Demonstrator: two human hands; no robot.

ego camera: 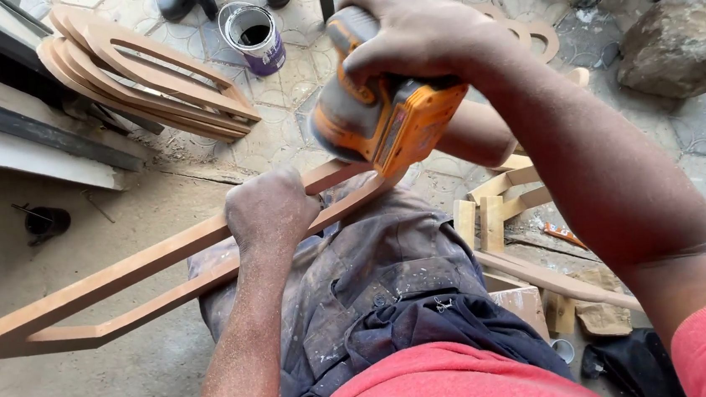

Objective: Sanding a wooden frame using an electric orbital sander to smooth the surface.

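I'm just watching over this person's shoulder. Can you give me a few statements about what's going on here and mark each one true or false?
1. The right hand grips an orange power sander from above. True.
2. The left hand lies flat on the floor. False: it is closed around the long wooden frame piece that rests across the person's lap.
3. The sander meets the frame piece at its end near the person's knee. True.
4. The paint can on the tiled floor has its lid on. False: it stands open.
5. A stack of similar curved wooden pieces lies beside the can. True.
6. The large rock sits on the lap. False: it lies on the floor at upper right.
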